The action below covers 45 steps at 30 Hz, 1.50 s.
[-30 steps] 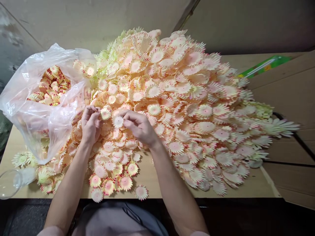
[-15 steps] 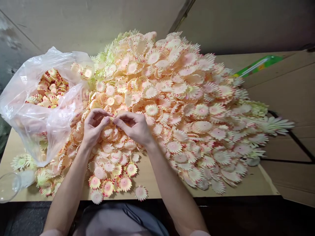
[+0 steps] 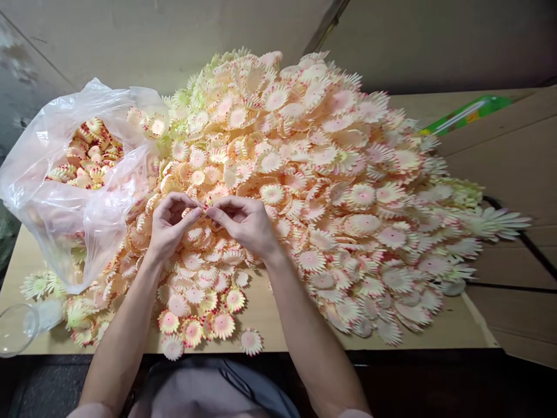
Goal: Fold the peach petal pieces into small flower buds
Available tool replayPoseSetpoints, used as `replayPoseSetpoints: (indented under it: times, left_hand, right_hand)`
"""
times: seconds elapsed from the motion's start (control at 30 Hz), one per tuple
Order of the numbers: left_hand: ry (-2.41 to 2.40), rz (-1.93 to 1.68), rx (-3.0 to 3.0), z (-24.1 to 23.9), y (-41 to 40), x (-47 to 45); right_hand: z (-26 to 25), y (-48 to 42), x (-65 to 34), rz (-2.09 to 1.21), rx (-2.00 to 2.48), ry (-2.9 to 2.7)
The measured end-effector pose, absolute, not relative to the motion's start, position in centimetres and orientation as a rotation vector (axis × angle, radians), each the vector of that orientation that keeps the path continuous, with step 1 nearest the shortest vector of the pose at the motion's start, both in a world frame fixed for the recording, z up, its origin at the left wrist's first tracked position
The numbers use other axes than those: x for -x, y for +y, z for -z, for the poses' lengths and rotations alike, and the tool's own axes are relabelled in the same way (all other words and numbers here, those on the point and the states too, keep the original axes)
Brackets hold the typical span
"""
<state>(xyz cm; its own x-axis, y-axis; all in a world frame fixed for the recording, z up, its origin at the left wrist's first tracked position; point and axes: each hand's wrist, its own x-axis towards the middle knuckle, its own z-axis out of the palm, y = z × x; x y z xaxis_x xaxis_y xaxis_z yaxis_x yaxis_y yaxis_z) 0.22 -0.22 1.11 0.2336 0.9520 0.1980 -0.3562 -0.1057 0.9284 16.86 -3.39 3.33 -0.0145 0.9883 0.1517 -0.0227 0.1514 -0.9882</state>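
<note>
A big heap of flat paper flowers [image 3: 313,174], cream and pink with fringed petals, covers most of the table [image 3: 270,316]. Both hands hover over its near left part, fingertips meeting. My left hand [image 3: 167,223] is curled with thumb and fingers pinched. Facing it, my right hand [image 3: 243,223] pinches too. Between the two sets of fingertips sits a small flower piece [image 3: 203,204], mostly hidden by the fingers.
A clear plastic bag [image 3: 73,191] with orange-yellow flowers stands open at the left. A clear cup [image 3: 15,328] lies at the table's near left corner. Cardboard [image 3: 513,174] and a green packet [image 3: 467,115] lie to the right. A wall rises behind.
A second ago each hand held its own flower, a little apart. The hands have come together, and their fingertips now meet over one small piece.
</note>
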Motion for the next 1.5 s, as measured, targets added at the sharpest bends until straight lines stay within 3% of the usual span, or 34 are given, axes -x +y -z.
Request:
replayPoseSetpoints:
  times: [1.5]
  left_hand:
    - [0.735,-1.199,-1.134,-1.31,-0.28,0.06]
  right_hand:
    - [-3.23,-3.47,-17.09,-1.145,1.107,-1.419]
